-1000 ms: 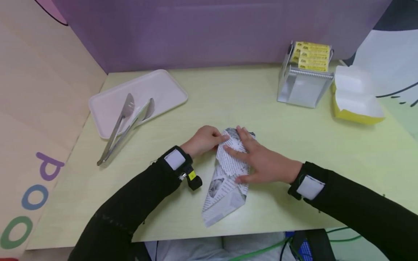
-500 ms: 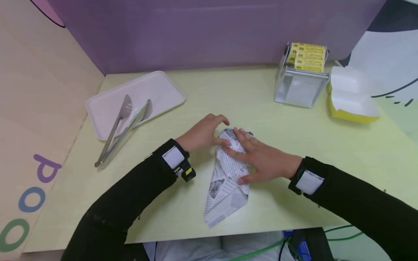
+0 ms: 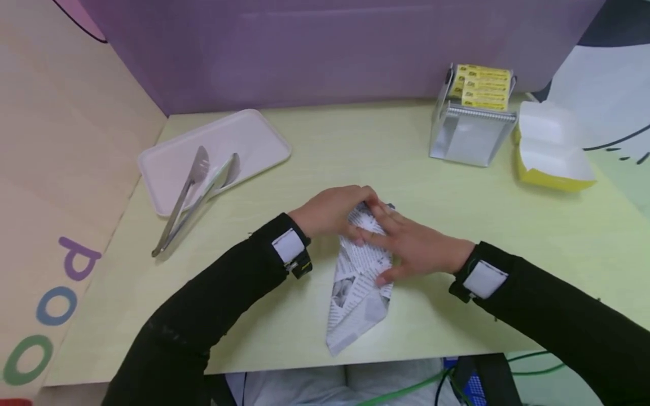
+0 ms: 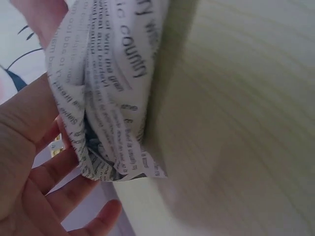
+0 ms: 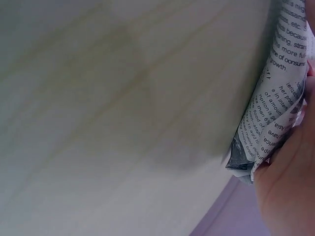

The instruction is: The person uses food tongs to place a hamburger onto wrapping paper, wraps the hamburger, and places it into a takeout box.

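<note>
Newsprint-patterned paper, white with black and grey printing and folded into a long tapering packet (image 3: 358, 290), lies on the pale wood-grained surface (image 3: 355, 146), in front of the person. I see its long axis running from the far side toward the person, its slanted near tip pointing slightly leftward and its broader far end between the hands. Crumpled layers gape around a dark fold at that far end in my left wrist view; lower down, the packet looks flatter and creased.

On it, the right hand (image 3: 418, 242) rests with fingers spread nearly straight, pressing without gripping. The left hand (image 3: 337, 211) has its fingers arched at the far end and its thumb on the paper; I cannot tell whether they pinch it.

The tip sits near the surface's front edge. Open surface stretches leftward to a shallow white tray (image 3: 249, 135) with rounded corners, silvery metal tongs (image 3: 199, 169) lying slanted across its near rim. Far right, I have a shiny metal holder (image 3: 469, 135) with yellow packets (image 3: 486, 87) and, beside it, an open yellow-and-white box (image 3: 558, 180). A smooth purple panel (image 3: 304, 56) bounds the far edge.
</note>
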{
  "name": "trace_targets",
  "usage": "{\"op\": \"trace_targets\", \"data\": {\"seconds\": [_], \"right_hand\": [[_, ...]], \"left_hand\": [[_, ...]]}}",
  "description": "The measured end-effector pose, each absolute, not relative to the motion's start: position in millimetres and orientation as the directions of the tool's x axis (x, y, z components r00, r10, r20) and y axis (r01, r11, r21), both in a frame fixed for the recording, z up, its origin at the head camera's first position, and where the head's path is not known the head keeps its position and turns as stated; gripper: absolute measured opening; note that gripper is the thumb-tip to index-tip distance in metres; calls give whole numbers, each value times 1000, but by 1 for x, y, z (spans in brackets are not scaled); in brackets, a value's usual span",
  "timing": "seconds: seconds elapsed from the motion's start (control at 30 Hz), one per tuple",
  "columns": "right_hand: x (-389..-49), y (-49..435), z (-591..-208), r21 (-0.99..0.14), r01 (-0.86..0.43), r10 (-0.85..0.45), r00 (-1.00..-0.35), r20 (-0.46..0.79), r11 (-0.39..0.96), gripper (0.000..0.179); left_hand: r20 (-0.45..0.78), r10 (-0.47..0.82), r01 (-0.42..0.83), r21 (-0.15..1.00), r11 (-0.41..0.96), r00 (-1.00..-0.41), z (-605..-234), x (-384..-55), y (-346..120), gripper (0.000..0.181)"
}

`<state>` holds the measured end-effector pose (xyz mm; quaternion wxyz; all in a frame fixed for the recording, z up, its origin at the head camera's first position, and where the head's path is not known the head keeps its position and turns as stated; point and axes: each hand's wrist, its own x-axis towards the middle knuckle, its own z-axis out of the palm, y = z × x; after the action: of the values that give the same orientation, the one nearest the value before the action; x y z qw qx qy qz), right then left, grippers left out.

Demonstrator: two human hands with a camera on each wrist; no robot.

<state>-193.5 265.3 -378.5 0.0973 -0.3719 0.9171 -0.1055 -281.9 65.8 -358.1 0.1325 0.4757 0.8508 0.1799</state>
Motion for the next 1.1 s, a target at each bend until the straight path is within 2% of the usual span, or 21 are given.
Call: {"op": "trace_targets", "data": {"seconds": [0.17,0.27,0.33,0.4,0.5,0.6,0.67,0.7,0.83,0.87,1.0,1.1], "right_hand": [[-199,269,-378,-389,-616,-689,-722,-71,685,118],[-195,268,-369,-415,-580,-656,-752,-58,701,109],[-187,266,-361,-327,-634,-673,-740,-7,701,95],[-174,262,-351,-185,-719,-721,-690,66,670,82],[-150,252,-343,72,-835,-832,-530,161,546,62],[-125,242,-344,291,-868,-915,-385,120,403,40],[-114,237,-349,417,-849,-942,-330,64,325,14],[-110,236,-353,464,-834,-948,-317,42,299,15],[-108,231,-368,559,-787,-948,-318,-6,260,56],[-109,231,-372,563,-785,-947,-322,-17,257,53],[-113,228,-378,567,-786,-937,-343,-67,247,22],[-113,226,-378,549,-793,-929,-362,-77,264,29]], "left_hand": [[-61,813,746,362,559,-579,-360,-276,71,87],[-54,799,744,332,580,-599,-359,-273,72,88],[-37,804,758,310,574,-594,-359,-272,73,85],[-24,811,772,290,566,-585,-357,-271,73,81],[-17,826,803,223,552,-563,-355,-272,74,79],[-53,835,822,157,548,-547,-351,-271,76,79],[-87,833,824,120,553,-546,-349,-270,76,79],[-103,828,820,115,560,-551,-348,-270,77,77],[-142,811,804,115,584,-568,-346,-270,77,76],[-148,809,801,122,586,-569,-346,-270,77,76],[-157,810,796,151,586,-565,-347,-272,76,75],[-157,811,794,165,585,-564,-348,-272,75,74]]}}
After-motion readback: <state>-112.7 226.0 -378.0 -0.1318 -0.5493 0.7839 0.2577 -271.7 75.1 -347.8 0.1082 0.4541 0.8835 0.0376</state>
